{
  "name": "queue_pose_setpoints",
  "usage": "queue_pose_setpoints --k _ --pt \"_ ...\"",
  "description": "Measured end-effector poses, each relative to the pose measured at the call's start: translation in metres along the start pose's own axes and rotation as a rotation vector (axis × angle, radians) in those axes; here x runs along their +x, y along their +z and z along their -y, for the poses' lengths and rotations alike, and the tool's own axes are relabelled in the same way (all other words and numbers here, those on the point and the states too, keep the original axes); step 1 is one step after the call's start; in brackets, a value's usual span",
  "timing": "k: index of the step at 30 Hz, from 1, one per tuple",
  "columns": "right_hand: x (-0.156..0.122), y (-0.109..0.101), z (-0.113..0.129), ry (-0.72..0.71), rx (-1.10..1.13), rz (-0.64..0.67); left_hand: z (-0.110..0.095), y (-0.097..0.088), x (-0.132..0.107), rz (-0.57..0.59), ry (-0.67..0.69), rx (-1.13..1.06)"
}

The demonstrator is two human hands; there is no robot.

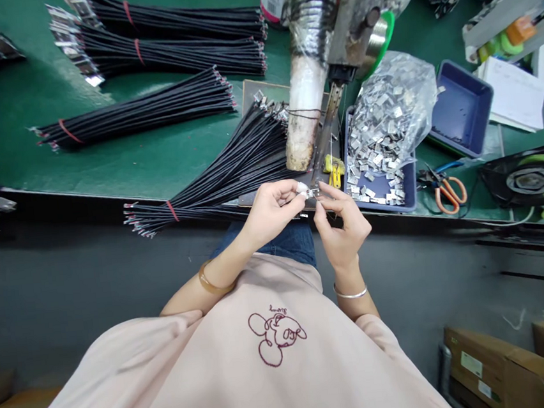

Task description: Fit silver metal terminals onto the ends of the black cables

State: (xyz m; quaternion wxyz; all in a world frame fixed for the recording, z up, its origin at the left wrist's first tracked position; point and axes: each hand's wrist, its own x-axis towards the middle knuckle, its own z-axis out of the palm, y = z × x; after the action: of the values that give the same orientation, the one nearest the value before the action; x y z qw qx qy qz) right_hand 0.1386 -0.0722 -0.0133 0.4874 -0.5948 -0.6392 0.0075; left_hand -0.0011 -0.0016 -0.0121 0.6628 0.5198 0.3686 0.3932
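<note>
At the bench's front edge, my left hand (pixel 275 209) is closed in a pinch, a white wrap on one fingertip. It seems to grip the end of a black cable, mostly hidden by the fingers. Facing it, my right hand (pixel 344 223) pinches a small silvery metal connector (pixel 314 192) between thumb and fingertips. The fingertips of both hands nearly meet at this piece, just below a soldering iron (pixel 326 131). Behind my left hand fans a bundle of black cables (pixel 221 177), tied with a red band and tipped with metal connectors at its far end.
More banded cable bundles (pixel 142 107) lie on the green bench (pixel 105 169). A stained fume pipe (pixel 303 105) hangs close above my hands. To the right are a blue tray (pixel 410 191) of metal shells, a yellow cutter (pixel 335 172), orange-handled pliers (pixel 450 194) and a fan (pixel 534 179).
</note>
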Motion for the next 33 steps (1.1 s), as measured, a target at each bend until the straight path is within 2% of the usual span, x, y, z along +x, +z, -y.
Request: queue_pose_setpoints --k 5,8,14,22,28,33 --pt "0.001 -0.002 0.000 0.072 0.043 0.029 -0.005 -0.002 -0.002 0.023 0.013 0.032" --pt "0.003 -0.002 -0.001 0.046 0.028 0.029 -0.004 -0.002 -0.001 0.029 0.026 0.017" --pt "0.006 0.002 -0.003 -0.026 0.013 0.021 -0.001 0.001 0.001 -0.039 0.029 0.033" --pt "0.010 0.002 -0.003 -0.063 0.011 0.016 -0.011 0.002 0.000 -0.078 0.127 0.126" --pt "0.007 0.000 -0.006 -0.108 0.030 0.053 -0.004 -0.001 -0.002 -0.033 0.035 0.109" --pt "0.007 -0.002 -0.005 -0.132 -0.024 0.031 0.000 -0.001 -0.002 0.021 0.029 0.083"
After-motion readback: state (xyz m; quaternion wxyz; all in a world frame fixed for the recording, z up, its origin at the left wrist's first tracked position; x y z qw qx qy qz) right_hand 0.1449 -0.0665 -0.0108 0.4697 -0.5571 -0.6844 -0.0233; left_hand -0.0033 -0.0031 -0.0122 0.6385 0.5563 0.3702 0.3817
